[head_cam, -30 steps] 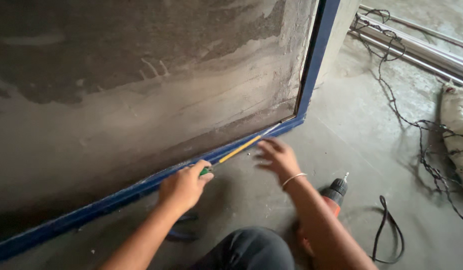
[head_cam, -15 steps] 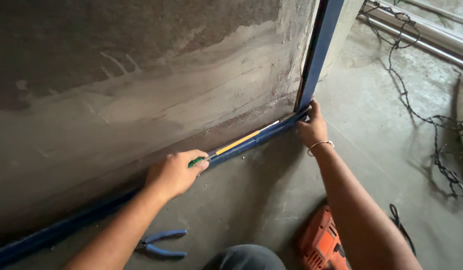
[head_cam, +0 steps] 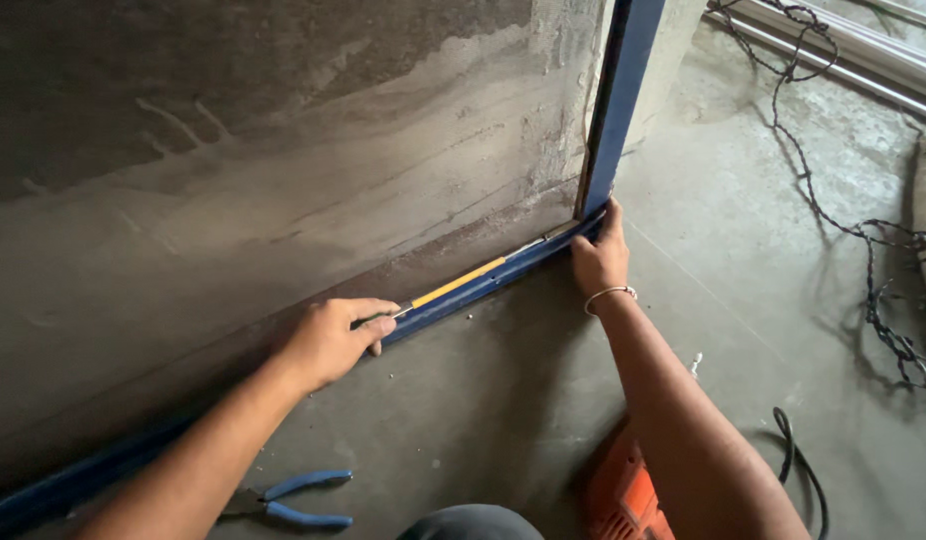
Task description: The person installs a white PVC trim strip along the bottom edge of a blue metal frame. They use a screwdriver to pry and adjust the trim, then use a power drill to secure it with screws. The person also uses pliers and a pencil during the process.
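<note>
Screwdriver (head_cam: pixel 453 287), yellow shaft, lay along the blue frame rail (head_cam: pixel 488 283) at the foot of the concrete wall (head_cam: pixel 283 180); its handle was hidden inside the left hand (head_cam: pixel 333 338), which was clenched around it. Right hand (head_cam: pixel 598 258) pressed on the rail's corner, below the blue upright (head_cam: pixel 623 90); grip unclear. Blue-handled pliers (head_cam: pixel 293 500) lay on the floor near the rail. Orange drill (head_cam: pixel 623 495) was partly hidden by the right forearm.

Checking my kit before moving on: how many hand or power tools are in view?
3: a yellow-shafted tool in the left hand along the blue frame, blue-handled pliers on the floor, an orange power tool partly hidden behind the right arm.
</note>
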Action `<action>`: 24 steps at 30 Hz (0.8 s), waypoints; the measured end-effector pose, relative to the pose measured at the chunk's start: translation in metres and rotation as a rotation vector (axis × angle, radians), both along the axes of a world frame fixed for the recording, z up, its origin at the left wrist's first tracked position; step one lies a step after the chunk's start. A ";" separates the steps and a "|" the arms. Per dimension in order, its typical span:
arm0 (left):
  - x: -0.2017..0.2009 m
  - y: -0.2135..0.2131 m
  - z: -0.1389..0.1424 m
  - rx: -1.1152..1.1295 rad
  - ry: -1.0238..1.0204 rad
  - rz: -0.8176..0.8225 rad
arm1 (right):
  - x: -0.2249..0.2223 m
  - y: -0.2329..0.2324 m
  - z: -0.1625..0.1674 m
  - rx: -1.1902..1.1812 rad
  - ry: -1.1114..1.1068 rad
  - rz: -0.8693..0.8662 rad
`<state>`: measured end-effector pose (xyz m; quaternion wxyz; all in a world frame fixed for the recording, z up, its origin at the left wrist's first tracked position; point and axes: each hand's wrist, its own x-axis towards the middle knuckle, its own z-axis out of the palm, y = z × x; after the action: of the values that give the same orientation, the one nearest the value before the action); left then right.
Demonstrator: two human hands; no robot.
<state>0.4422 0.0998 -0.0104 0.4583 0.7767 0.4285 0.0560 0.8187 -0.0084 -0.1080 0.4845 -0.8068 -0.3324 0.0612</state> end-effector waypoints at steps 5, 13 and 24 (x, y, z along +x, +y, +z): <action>0.006 -0.010 0.036 -0.017 0.028 -0.006 | -0.003 0.002 0.004 -0.029 -0.011 -0.029; 0.026 -0.002 0.121 0.276 0.211 -0.087 | 0.001 0.002 -0.001 -0.039 -0.058 -0.028; -0.004 -0.026 0.018 0.681 -0.638 0.175 | -0.006 0.002 0.006 -0.067 -0.022 -0.079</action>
<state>0.4383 0.0742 0.0080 0.2799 0.7879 0.2874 0.4673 0.8127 -0.0063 -0.1024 0.4557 -0.8357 -0.3033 0.0443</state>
